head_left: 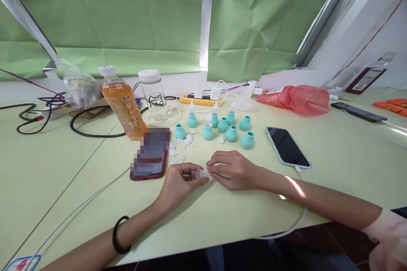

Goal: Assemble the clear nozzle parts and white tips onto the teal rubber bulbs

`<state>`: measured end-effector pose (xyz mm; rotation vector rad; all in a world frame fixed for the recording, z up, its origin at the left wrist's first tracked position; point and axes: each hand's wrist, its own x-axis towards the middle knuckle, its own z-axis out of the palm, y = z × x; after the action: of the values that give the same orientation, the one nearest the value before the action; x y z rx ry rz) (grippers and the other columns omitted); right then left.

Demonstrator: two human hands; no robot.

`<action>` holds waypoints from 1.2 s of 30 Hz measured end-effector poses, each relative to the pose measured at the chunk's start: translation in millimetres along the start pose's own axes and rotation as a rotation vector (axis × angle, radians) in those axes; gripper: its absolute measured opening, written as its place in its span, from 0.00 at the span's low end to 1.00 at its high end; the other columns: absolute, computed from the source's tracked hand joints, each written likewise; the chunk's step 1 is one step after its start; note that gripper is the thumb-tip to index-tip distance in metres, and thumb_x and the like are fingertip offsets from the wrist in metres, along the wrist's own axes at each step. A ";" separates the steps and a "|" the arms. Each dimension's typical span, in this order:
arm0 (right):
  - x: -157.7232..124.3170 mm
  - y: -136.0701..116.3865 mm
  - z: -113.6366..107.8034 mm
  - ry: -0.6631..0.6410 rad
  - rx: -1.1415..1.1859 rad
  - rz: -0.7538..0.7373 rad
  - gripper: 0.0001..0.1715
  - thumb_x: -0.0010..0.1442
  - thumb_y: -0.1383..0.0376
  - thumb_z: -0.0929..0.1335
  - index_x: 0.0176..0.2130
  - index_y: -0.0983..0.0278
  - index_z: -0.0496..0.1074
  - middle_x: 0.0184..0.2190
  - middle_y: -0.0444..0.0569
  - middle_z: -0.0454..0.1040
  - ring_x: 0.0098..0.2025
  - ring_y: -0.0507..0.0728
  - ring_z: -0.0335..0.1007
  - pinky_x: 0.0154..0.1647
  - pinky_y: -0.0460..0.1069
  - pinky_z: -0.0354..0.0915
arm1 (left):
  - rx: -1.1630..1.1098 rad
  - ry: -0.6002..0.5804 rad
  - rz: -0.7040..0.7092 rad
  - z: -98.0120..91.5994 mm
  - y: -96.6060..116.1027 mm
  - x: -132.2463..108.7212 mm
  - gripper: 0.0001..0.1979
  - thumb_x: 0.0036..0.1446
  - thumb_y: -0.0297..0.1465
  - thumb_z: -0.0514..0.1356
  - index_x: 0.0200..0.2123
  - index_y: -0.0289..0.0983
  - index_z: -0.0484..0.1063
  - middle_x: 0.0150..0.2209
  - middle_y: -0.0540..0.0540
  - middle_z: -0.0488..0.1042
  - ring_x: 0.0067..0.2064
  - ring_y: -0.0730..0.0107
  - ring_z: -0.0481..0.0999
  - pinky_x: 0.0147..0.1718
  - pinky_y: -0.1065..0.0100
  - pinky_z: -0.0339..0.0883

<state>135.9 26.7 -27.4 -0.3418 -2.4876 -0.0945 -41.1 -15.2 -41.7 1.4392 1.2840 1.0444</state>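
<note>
Between my two hands is a small clear plastic nozzle piece (200, 173), low over the near part of the table. My left hand (181, 182) grips it between thumb and fingers. From the other side, the fingertips of my right hand (233, 170) are pinched on its narrow end; exactly what they hold is partly hidden. Beyond the hands stand several teal rubber bulbs (247, 140), some open at the neck and some topped with a clear pointed nozzle (191, 107). Loose translucent pieces (180, 145) lie scattered to the left of the bulbs.
A phone in a red case (155, 156) and an orange drink bottle (122, 103) are at left, beside a clear jar (152, 97). Another phone (288, 146) charges at right. A yellow power strip (200, 100) and red plastic bag (295, 99) lie behind.
</note>
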 end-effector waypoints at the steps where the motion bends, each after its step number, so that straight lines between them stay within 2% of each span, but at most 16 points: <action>1: 0.0 -0.8 -0.4 -0.011 -0.038 -0.022 0.07 0.55 0.72 0.61 0.30 0.66 0.67 0.29 0.50 0.72 0.33 0.53 0.67 0.29 0.48 0.64 | 0.005 0.000 0.000 0.0 -0.2 -0.2 0.12 0.37 0.34 0.64 0.27 0.33 0.72 0.19 0.52 0.65 0.20 0.78 0.62 0.17 0.76 0.56; 5: 1.2 -4.4 -1.3 -0.071 -0.144 -0.115 0.10 0.55 0.75 0.59 0.29 0.68 0.67 0.27 0.52 0.71 0.32 0.55 0.66 0.27 0.48 0.63 | 0.047 -0.006 0.007 -0.3 -0.2 -1.2 0.10 0.37 0.33 0.64 0.25 0.33 0.73 0.18 0.53 0.64 0.20 0.79 0.61 0.18 0.76 0.56; 7: 1.8 -5.4 -0.6 -0.060 -0.072 -0.073 0.10 0.55 0.75 0.58 0.30 0.68 0.67 0.27 0.52 0.71 0.32 0.54 0.66 0.27 0.48 0.64 | 0.054 -0.008 0.021 -0.4 -0.3 -1.5 0.10 0.38 0.33 0.63 0.25 0.34 0.73 0.18 0.53 0.64 0.20 0.79 0.61 0.18 0.76 0.56; 12: 3.9 -9.2 0.6 0.017 0.259 0.145 0.08 0.52 0.73 0.61 0.33 0.66 0.68 0.29 0.50 0.72 0.32 0.52 0.67 0.30 0.46 0.65 | 0.036 0.018 0.038 0.4 -0.9 -2.6 0.12 0.39 0.34 0.63 0.28 0.34 0.73 0.21 0.50 0.69 0.23 0.75 0.65 0.22 0.73 0.61; 16: 7.1 -12.7 -2.5 0.044 0.446 0.316 0.06 0.49 0.72 0.63 0.29 0.66 0.69 0.26 0.48 0.72 0.29 0.51 0.67 0.29 0.46 0.65 | 0.055 -0.002 0.042 1.3 0.6 -4.5 0.10 0.40 0.34 0.63 0.27 0.34 0.73 0.23 0.48 0.71 0.24 0.74 0.67 0.23 0.73 0.62; 20: 9.6 -7.8 -3.2 0.014 0.757 0.574 0.03 0.49 0.68 0.66 0.25 0.66 0.70 0.27 0.47 0.73 0.29 0.51 0.68 0.33 0.47 0.66 | 0.060 0.023 0.051 1.4 3.7 -5.3 0.09 0.39 0.32 0.63 0.28 0.35 0.74 0.21 0.50 0.70 0.22 0.76 0.65 0.21 0.74 0.60; 24: 8.9 -1.5 0.1 -0.024 0.931 0.710 0.06 0.46 0.65 0.68 0.26 0.67 0.70 0.27 0.47 0.73 0.30 0.52 0.69 0.35 0.49 0.66 | 0.065 0.026 0.048 1.0 4.6 -5.9 0.09 0.39 0.32 0.63 0.28 0.35 0.73 0.20 0.51 0.68 0.21 0.77 0.64 0.20 0.74 0.59; 30: 7.9 -2.9 -1.3 0.005 0.816 0.671 0.05 0.46 0.66 0.69 0.28 0.66 0.73 0.27 0.47 0.73 0.31 0.52 0.69 0.35 0.49 0.66 | 0.055 0.045 0.037 0.6 3.5 -6.1 0.10 0.39 0.32 0.63 0.28 0.33 0.73 0.22 0.49 0.69 0.23 0.75 0.65 0.22 0.73 0.60; 36: 8.8 -5.1 -3.1 0.094 0.625 0.455 0.04 0.48 0.69 0.68 0.28 0.65 0.73 0.25 0.47 0.73 0.28 0.51 0.68 0.30 0.48 0.66 | 0.038 0.061 0.017 1.1 4.9 -5.1 0.10 0.38 0.31 0.63 0.27 0.33 0.73 0.21 0.50 0.68 0.22 0.76 0.64 0.20 0.74 0.59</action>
<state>129.5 23.2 -19.7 -0.5948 -2.1462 0.8094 -39.4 -20.5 -37.2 1.4587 1.3436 1.0885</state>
